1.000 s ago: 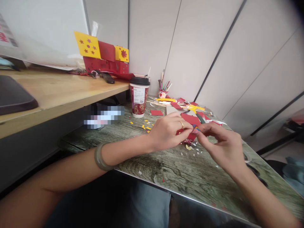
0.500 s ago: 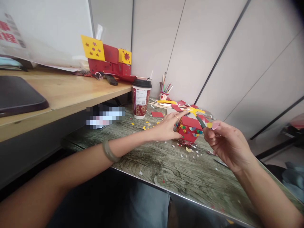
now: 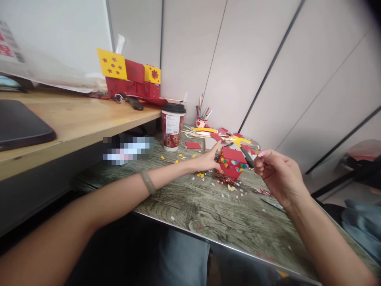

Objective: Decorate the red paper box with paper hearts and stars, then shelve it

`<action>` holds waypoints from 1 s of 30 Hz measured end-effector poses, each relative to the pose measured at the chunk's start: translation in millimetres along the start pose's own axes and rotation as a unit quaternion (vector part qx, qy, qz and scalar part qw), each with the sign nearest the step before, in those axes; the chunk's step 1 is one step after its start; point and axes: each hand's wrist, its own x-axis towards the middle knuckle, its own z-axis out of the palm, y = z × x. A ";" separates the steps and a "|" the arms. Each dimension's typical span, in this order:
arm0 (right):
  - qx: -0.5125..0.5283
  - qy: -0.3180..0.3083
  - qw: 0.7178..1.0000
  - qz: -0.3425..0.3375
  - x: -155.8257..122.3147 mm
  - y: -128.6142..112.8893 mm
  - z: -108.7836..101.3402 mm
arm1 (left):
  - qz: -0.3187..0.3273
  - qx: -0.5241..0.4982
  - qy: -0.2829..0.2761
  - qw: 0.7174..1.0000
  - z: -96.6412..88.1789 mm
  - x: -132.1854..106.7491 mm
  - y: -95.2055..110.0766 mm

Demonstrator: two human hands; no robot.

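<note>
A red paper box stands on the grey wood-patterned table, with colourful round pieces stuck along its sides and red shreds around its base. My left hand is at the box's left side, index finger stretched up and thumb apart, close to its wall. Whether the thumb touches the box I cannot tell. To the right of the box, my right hand is raised with thumb and fingers pinched together; what sits between the tips is too small to name. A dark green, blade-shaped thing shows just left of those fingertips.
A lidded paper cup stands beside the wooden shelf. Behind the box lie paper strips, red cards and a yellow paper cutout. A pen holder is farther back. A metal blade lies beneath my right wrist.
My left hand has drawn back from over the box's top to its left side. The yellow dot at my right fingertips no longer shows. The view has shifted slightly right.
</note>
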 end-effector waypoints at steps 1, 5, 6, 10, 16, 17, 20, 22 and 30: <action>-0.004 0.003 1.000 0.000 -0.3 0.6 -0.1 | -0.004 -0.013 0.000 1.000 1.2 2.7 -2.6; -0.025 0.004 1.000 -0.001 -0.7 3.0 0.1 | 0.015 -0.064 -0.011 0.998 6.3 8.7 -4.0; -0.032 0.006 0.999 -0.004 -0.5 3.6 -0.1 | 0.021 -0.071 -0.014 0.997 7.6 9.8 -3.2; -0.090 0.020 0.995 -0.029 -0.4 4.0 -2.3 | 0.000 -0.077 0.019 0.997 9.4 12.7 0.6; -0.315 -0.005 0.945 -0.085 -3.9 -0.7 -4.1 | -0.016 -0.143 0.084 0.986 -3.7 3.9 15.0; -0.369 -0.008 0.924 -0.097 -4.3 -0.4 -4.2 | -0.006 -0.149 0.097 0.984 -6.4 1.4 18.4; -0.520 -0.009 0.839 -0.159 -4.4 4.0 -4.9 | 0.016 -0.163 0.123 0.979 -11.5 -4.8 28.0; -0.575 -0.025 0.795 -0.194 -3.6 8.7 -5.6 | 0.019 -0.166 0.130 0.977 -11.6 -7.0 32.9; -0.649 -0.017 0.728 -0.220 -1.4 18.8 -9.1 | -0.004 -0.091 0.183 0.979 -0.9 -8.1 37.3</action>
